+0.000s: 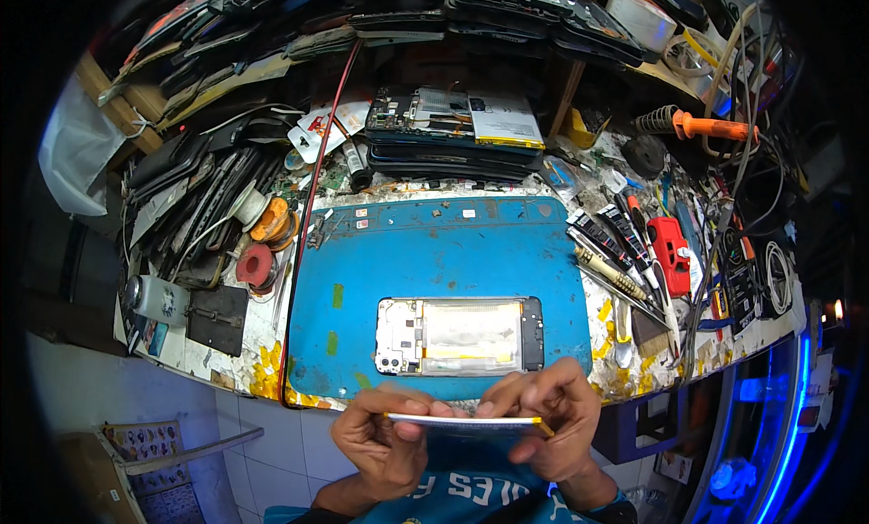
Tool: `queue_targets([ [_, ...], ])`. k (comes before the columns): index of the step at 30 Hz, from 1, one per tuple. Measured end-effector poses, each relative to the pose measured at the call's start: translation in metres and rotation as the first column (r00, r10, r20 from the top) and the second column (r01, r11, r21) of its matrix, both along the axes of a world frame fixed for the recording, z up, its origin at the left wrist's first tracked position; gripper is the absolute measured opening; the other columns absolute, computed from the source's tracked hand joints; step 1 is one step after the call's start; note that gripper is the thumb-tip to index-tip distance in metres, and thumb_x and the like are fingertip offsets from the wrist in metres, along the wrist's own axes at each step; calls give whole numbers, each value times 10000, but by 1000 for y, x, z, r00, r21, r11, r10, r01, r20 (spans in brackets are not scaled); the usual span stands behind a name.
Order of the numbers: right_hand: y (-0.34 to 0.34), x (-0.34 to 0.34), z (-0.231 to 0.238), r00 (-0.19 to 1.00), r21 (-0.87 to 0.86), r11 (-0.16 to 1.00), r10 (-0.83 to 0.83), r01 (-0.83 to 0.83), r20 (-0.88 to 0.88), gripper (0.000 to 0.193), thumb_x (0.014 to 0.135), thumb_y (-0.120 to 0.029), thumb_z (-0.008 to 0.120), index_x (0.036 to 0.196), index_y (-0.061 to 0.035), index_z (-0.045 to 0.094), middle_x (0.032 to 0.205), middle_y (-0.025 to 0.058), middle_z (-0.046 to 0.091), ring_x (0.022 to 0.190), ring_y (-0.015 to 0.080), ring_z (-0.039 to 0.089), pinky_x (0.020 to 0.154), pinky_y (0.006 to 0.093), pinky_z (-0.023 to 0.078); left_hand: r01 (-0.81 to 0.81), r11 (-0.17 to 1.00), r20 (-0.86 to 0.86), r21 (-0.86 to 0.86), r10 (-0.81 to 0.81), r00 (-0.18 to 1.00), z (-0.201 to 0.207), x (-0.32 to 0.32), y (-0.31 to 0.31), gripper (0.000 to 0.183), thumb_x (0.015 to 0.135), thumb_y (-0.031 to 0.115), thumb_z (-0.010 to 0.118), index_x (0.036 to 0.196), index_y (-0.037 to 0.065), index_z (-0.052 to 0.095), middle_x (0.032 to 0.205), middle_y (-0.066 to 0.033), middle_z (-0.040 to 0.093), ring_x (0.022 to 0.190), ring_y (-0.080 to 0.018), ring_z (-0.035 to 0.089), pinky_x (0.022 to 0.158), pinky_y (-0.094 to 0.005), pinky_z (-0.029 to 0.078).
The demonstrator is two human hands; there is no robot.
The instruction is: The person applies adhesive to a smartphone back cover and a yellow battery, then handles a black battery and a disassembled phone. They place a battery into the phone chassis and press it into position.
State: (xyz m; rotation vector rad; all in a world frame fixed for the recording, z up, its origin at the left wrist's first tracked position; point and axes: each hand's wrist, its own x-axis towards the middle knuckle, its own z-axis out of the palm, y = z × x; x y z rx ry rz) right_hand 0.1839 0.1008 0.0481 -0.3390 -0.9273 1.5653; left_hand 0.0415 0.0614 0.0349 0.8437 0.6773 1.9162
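Note:
Both hands hold a thin, flat phone battery (466, 423), white with yellow ends, seen nearly edge-on in front of my chest. My left hand (385, 433) pinches its left end between thumb and fingers. Around its right end my right hand (548, 415) is closed, with bent fingers on top and the thumb below. Just beyond the hands, an opened phone (471, 336) lies crosswise on a blue work mat (471, 252). Its camera end points left, and a pale, yellow-edged rectangular bay takes up its middle.
Stacked phone parts (453, 130) stand behind the mat. On the left are wire spools (256, 266) and a clear bottle (154, 298). Tubes, tweezers and a red tool (668, 255) crowd the right side. An orange-handled soldering iron (715, 128) rests at the back right.

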Motion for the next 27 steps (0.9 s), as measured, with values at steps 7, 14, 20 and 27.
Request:
queue_targets([
  [7,16,24,2,945,444,894,-197,64,261,357,669,-20,868,984,17,704,873,136,736,815,220,686,691,295,518,271,959,-533,88,-185,826,20,-21,4,337,793,-13,778,1094,-50,630,1061,-194,669,962,-279,698,831,-376,586],
  [14,12,20,10,848,513,851,-351,112,397,384,608,-8,866,964,6,723,852,120,736,821,223,690,687,315,529,158,973,-618,166,-22,786,24,-18,11,320,750,-88,767,1047,-18,673,1038,-176,700,972,-289,701,826,-364,575],
  [20,5,18,4,926,356,915,-285,187,247,241,636,47,822,851,17,717,864,152,729,821,248,703,728,346,551,248,962,-621,116,-124,774,29,-17,10,378,726,-75,780,1085,-9,684,1058,-144,713,996,-288,701,854,-376,575],
  [27,7,31,2,936,382,923,-180,54,302,190,669,148,648,804,26,705,818,165,729,800,276,707,723,372,562,362,926,-663,109,-203,720,31,-25,9,389,694,-97,778,1065,-20,690,1089,-167,708,1033,-318,693,897,-409,572],
])
